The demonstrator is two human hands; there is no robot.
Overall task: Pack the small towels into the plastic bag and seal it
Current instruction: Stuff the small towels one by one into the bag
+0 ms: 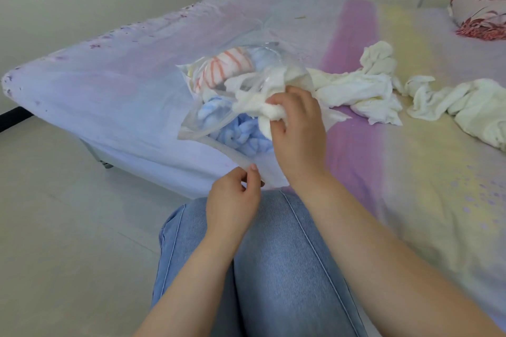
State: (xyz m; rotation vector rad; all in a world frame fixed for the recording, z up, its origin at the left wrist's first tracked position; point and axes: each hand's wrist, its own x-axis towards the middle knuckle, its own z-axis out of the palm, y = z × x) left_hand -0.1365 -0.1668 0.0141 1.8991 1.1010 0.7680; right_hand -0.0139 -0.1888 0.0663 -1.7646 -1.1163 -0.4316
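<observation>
Here, on the bed (pixel 142 68), a clear plastic bag (pixel 208 117) lies part-filled; the right hand (pixel 297 128) clenches a white towel (pixel 254 107) at its mouth, the left hand (pixel 232 200) pinches the rim. A weak pinch could let towels spill.

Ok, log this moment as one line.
stage: packing | right hand: pushing white towel into bag | left hand: pinching bag edge | bed: white towels left | seal: not done

One clear plastic bag (pixel 191 107); one orange-striped white towel (pixel 219 68); one fluffy light-blue towel (pixel 241 134); one red floral pillow (pixel 482 5); two bare hands.
</observation>
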